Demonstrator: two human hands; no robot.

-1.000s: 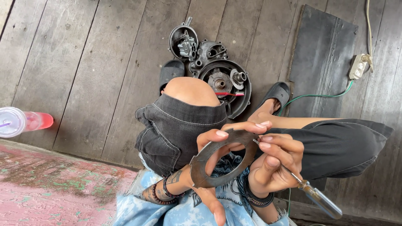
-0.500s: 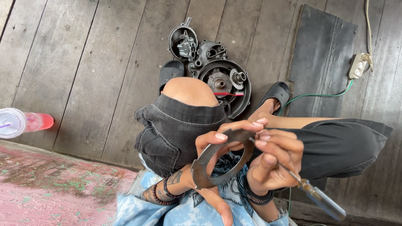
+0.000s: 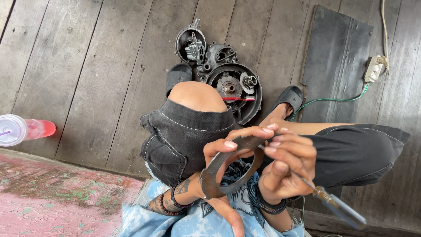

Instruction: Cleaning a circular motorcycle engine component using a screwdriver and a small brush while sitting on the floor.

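Closed around a flat, dark grey metal ring point(image 3: 228, 169) in the lower centre of the frame, the left hand point(image 3: 219, 175) has its grip pinched on the ring's edge, thumb over the upper rim and fingers passing through and under the opening. Fingertips of the right hand point(image 3: 285, 164) rest on the ring's upper right arc, while that hand's grip is also curled shut on a screwdriver with a clear blue handle point(image 3: 337, 206), whose handle sticks out toward the lower right corner. Its tip is hidden behind the fingers, so whether it touches the ring cannot be told.

Judging by this, the step in hand looks like scraping or picking at the ring's face with the tool. A next stroke would call for a steady left-hand hold and a shallow tool angle, so the tip does not slip toward the fingers.

Beyond the knees, at upper centre, an opened dark metal engine casing point(image 3: 226, 77) lies on the grey wooden plank floor point(image 3: 87, 66).
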